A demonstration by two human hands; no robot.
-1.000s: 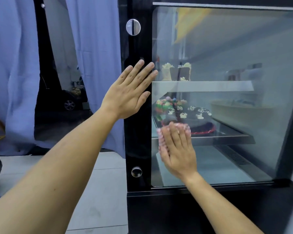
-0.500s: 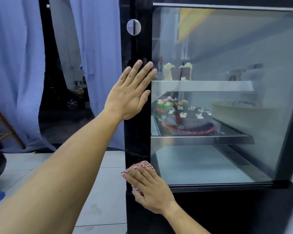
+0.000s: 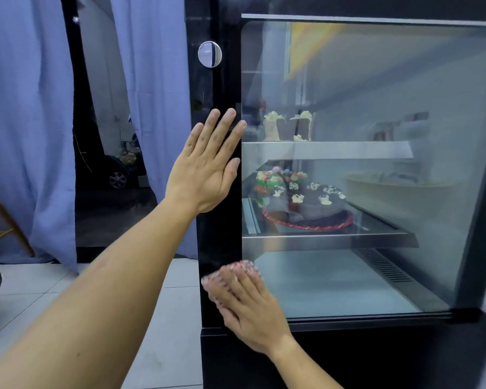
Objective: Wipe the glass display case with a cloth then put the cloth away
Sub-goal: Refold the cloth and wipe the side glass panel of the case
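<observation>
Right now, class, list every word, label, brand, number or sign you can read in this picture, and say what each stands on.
None can be read.
The round silver knob on the display case's black frame bears a faint mark, too small to read.
The cloth shows only a red pattern, no lettering.

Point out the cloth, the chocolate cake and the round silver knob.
cloth (image 3: 237, 269): head view, patterned edge above the fingertips.
chocolate cake (image 3: 317, 203): head view, dark top.
round silver knob (image 3: 210, 54): head view, its face.

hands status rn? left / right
Left hand: open, flat against the black frame of the display case, holding nothing.
Right hand: flat, fingers extended, pressing the cloth against the case's lower left corner.
</observation>
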